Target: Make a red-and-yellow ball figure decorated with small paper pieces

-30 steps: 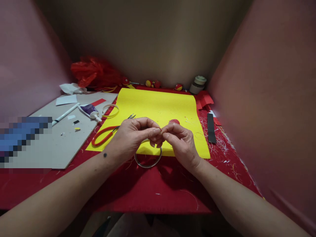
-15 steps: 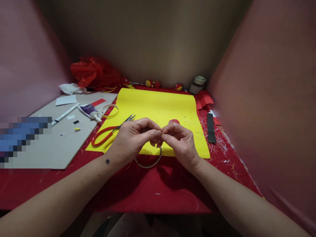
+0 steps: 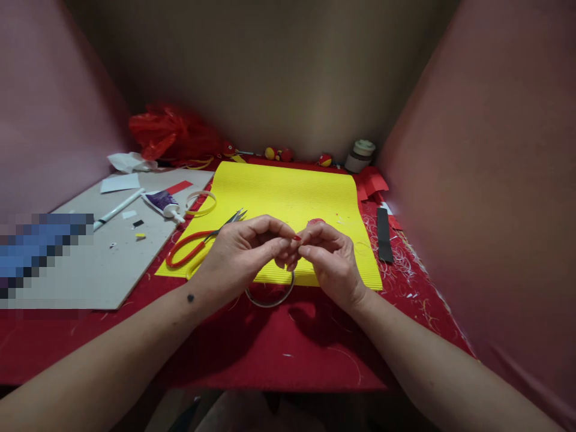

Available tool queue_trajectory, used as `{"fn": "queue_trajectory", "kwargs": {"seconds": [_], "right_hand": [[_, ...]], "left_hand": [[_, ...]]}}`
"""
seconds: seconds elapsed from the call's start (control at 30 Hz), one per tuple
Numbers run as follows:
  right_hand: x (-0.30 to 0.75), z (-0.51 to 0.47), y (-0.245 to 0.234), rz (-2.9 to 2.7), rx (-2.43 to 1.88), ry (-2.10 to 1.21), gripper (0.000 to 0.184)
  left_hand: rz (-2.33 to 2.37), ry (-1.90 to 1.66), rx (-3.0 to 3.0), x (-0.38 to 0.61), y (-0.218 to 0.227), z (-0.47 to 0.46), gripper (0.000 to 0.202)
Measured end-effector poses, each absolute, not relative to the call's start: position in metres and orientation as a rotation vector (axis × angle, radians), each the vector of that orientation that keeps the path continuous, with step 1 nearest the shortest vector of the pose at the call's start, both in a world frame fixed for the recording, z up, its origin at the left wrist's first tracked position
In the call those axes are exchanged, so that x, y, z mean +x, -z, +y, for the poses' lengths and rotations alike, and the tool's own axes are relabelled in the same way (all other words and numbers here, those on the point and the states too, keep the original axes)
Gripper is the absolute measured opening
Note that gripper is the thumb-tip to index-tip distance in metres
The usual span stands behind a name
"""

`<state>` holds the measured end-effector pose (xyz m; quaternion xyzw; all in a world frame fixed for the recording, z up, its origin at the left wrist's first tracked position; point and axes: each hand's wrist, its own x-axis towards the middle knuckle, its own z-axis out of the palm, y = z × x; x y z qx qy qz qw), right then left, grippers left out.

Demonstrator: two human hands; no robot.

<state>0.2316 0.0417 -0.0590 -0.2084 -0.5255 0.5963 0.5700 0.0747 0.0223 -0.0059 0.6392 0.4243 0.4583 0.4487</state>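
Note:
Fingertip to fingertip, my left hand (image 3: 252, 243) and my right hand (image 3: 330, 255) meet over a yellow corrugated sheet (image 3: 283, 186). Between them is a tiny red piece (image 3: 296, 238), pinched by my left fingers; its kind is too small to make out. The right thumb and forefinger are pressed together against its near end. Behind the right fingers a round red coil (image 3: 317, 222) shows in part on the sheet. Red-handled scissors (image 3: 185, 251) lie by my left wrist, blades pointing away. Below the hands a thin pale ring (image 3: 270, 305) rests at the sheet's front edge.
On the left a grey board (image 3: 148, 246) carries a glue tube (image 3: 162, 205), a white stick (image 3: 119, 209) and paper scraps. A pale strip roll (image 3: 201, 203) stands beside it. A black strip (image 3: 384, 235) lies right, among thread trimmings. At the back are a red plastic bag (image 3: 171, 135) and a jar (image 3: 360, 156).
The fingertips have shifted slightly to the right and drawn a little apart. More of the small red piece now shows between them.

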Motion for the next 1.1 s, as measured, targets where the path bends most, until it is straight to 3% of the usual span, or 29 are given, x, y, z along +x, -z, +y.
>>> {"fn": "queue_trajectory", "kwargs": {"seconds": [1.1], "right_hand": [[0.234,0.036,0.056,-1.396,-0.495,-1.406,0.018]], "left_hand": [[0.926,-0.841,1.495,0.064,0.004,0.031,0.005]]}}
